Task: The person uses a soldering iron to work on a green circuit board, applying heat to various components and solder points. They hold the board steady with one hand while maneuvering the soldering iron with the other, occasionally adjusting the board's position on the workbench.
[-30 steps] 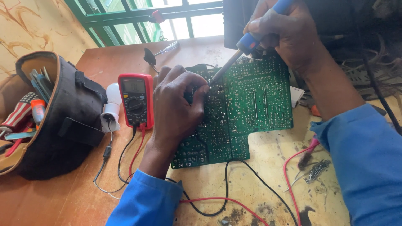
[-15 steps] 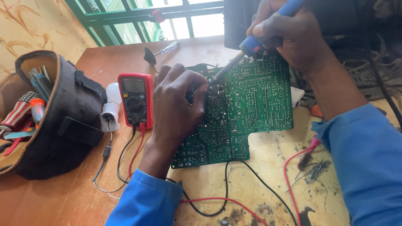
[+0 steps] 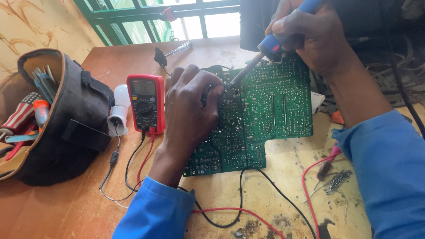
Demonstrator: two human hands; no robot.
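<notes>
Daylight is admitted through the green-barred window (image 3: 177,17) at the top, where the panes are overexposed. The desk (image 3: 57,208) is evenly and brightly lit; soft shadows are cast toward the viewer. Focus is sharp centrally, with slight softness at the edges.

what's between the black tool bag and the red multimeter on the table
In the head view, a white light bulb in its socket lies between the black tool bag and the red multimeter, its thin lead trailing down over the table.

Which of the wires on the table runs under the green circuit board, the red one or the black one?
The black wire: it disappears under the circuit board edge, while the red wire lies clear below it.
</notes>
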